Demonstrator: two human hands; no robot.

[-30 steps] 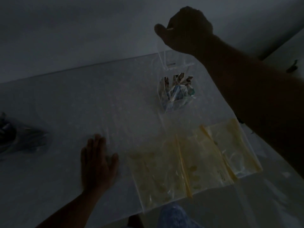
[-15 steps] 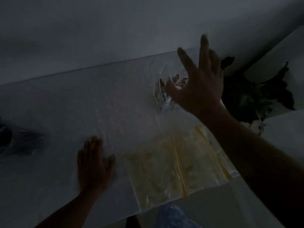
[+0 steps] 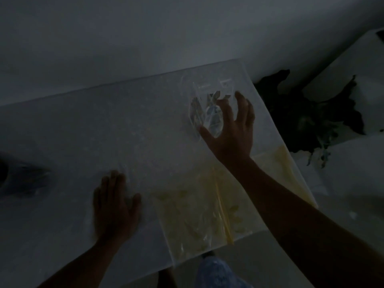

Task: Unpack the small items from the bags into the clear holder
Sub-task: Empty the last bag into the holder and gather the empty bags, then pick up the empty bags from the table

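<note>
The scene is very dim. A clear holder (image 3: pixel 202 110) with several small packets inside stands at the far right of the white table (image 3: pixel 104 132). My right hand (image 3: pixel 230 129) hovers over its near right side, fingers spread, thumb by its front wall; whether it touches is unclear. Yellowish zip bags (image 3: pixel 193 215) lie flat at the table's front right, partly under my right forearm. My left hand (image 3: pixel 114 206) rests flat on the table, left of the bags, holding nothing.
A dark crumpled bag (image 3: pixel 22 179) lies at the table's left edge. A dark leafy plant (image 3: pixel 307 119) stands beyond the table's right edge. A wall runs behind the table. A blue-patterned knee (image 3: pixel 218 273) shows below the front edge.
My right hand came down from high above the holder to just over it, opening its fingers. The view shifted right, showing the plant. My left hand stayed flat.
</note>
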